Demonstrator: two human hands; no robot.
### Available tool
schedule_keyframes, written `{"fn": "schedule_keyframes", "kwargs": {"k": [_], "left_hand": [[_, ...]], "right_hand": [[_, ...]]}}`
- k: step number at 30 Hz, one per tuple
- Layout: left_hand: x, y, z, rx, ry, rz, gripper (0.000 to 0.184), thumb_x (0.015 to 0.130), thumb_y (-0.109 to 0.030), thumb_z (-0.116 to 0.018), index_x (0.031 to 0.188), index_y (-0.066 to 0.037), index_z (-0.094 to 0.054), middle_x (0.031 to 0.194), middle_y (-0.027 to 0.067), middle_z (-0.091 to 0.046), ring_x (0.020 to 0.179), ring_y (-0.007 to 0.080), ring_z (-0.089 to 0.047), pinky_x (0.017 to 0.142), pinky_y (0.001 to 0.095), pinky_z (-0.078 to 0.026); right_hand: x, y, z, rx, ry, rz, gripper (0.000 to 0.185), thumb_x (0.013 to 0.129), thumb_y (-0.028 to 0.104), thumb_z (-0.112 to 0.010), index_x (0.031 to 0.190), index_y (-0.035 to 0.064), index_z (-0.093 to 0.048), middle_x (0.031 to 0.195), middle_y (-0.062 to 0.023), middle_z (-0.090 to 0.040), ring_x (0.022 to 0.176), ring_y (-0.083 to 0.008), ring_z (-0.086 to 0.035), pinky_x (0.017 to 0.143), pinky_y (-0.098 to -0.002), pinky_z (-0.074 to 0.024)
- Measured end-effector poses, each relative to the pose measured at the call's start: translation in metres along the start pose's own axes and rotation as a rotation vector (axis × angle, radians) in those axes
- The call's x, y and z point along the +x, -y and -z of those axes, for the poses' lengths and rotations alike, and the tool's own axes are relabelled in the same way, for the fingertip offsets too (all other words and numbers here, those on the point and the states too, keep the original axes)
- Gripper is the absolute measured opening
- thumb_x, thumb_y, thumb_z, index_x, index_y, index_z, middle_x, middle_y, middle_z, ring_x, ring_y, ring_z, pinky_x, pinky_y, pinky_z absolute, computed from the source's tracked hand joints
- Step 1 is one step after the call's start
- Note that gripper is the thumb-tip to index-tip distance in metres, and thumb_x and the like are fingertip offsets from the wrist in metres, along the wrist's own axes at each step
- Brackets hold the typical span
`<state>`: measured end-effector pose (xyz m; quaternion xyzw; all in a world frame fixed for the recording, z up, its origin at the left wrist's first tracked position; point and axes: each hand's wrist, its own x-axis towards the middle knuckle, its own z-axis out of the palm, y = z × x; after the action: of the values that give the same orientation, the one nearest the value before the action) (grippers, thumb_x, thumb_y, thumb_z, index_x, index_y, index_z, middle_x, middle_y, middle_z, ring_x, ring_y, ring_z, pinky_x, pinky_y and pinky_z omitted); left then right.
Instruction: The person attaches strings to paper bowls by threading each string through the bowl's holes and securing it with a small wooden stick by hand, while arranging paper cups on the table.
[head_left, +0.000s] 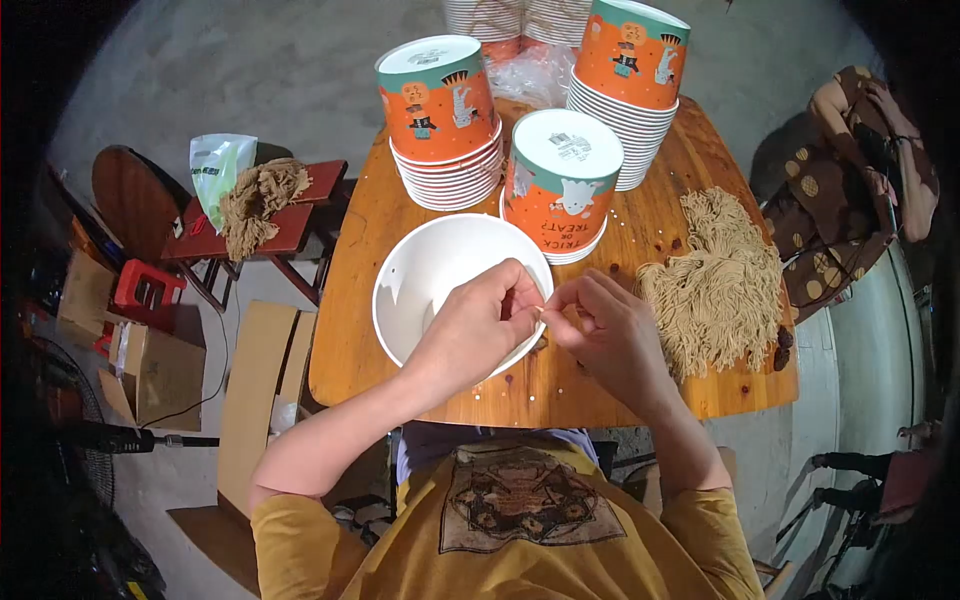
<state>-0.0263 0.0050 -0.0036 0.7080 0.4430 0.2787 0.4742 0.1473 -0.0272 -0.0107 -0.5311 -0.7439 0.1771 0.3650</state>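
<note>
A white paper bucket (412,262) lies tilted on the table in front of me, its open mouth facing up toward me. A small hole shows near its left rim. Over the bucket's right rim, my left hand (478,318) is closed in a pinch. My right hand (607,338) pinches just beside it, fingertips almost touching. A short, thin tan string seems to be between the fingertips, mostly hidden by them. Right of my right hand lies a heap of tan strings (722,285).
Orange Halloween buckets stand upside down in stacks: one at left (437,118), one in the middle (563,180), one at right (628,60). A red bench (205,243) holds more string. A cardboard box (262,380) stands by the table's left. Another person (830,180) sits at the right.
</note>
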Motion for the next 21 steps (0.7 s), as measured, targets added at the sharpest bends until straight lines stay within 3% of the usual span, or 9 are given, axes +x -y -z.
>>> {"fn": "schedule_keyframes", "kwargs": {"k": [4, 10, 15, 19, 21], "left_hand": [[0.002, 0.006, 0.001, -0.147, 0.038, 0.098, 0.009, 0.083, -0.002, -0.059, 0.087, -0.005, -0.052, 0.081, -0.0016, -0.053, 0.077, 0.0065, -0.05, 0.072, 0.0229, -0.042], [0.008, 0.008, 0.0, -0.434, 0.088, 0.134, 0.019, 0.08, 0.004, -0.059, 0.093, -0.007, -0.051, 0.084, -0.0029, -0.05, 0.079, 0.0058, -0.047, 0.077, 0.0206, -0.041], [0.008, 0.009, 0.001, -0.511, 0.116, 0.117, 0.03, 0.08, 0.005, -0.058, 0.105, -0.007, -0.049, 0.086, -0.0013, -0.052, 0.08, 0.0064, -0.05, 0.078, 0.0205, -0.042], [0.009, 0.011, 0.004, -0.571, 0.148, 0.154, 0.036, 0.081, 0.005, -0.06, 0.113, -0.006, -0.048, 0.087, -0.0003, -0.053, 0.082, 0.0068, -0.052, 0.078, 0.0206, -0.042], [0.009, 0.011, 0.005, -0.597, 0.15, 0.173, 0.036, 0.082, 0.004, -0.06, 0.114, -0.006, -0.047, 0.087, 0.0, -0.054, 0.082, 0.0073, -0.053, 0.079, 0.0213, -0.043]], "right_hand": [[-0.003, -0.003, -0.003, 0.045, -0.032, -0.002, 0.012, 0.079, 0.013, -0.066, 0.084, 0.0057, -0.057, 0.079, -0.007, -0.058, 0.069, -0.0261, -0.062, 0.06, -0.0353, -0.0492], [-0.006, -0.01, -0.011, 0.197, -0.045, -0.078, 0.013, 0.079, 0.008, -0.064, 0.087, 0.0031, -0.055, 0.081, -0.0103, -0.059, 0.072, -0.024, -0.063, 0.064, -0.0312, -0.0496], [-0.006, -0.012, -0.016, 0.551, 0.008, -0.291, 0.013, 0.082, 0.006, -0.062, 0.09, 0.0007, -0.053, 0.077, -0.0069, -0.058, 0.069, -0.0115, -0.057, 0.063, -0.0266, -0.047], [-0.007, -0.015, -0.017, 0.528, -0.002, -0.267, 0.013, 0.082, 0.006, -0.062, 0.089, 0.0005, -0.053, 0.077, -0.0054, -0.057, 0.068, -0.0083, -0.054, 0.063, -0.0244, -0.0457], [-0.006, -0.011, -0.015, 0.381, -0.053, -0.226, 0.014, 0.081, 0.006, -0.063, 0.09, 0.0023, -0.054, 0.077, -0.005, -0.057, 0.067, -0.0124, -0.057, 0.06, -0.0252, -0.0464]]}}
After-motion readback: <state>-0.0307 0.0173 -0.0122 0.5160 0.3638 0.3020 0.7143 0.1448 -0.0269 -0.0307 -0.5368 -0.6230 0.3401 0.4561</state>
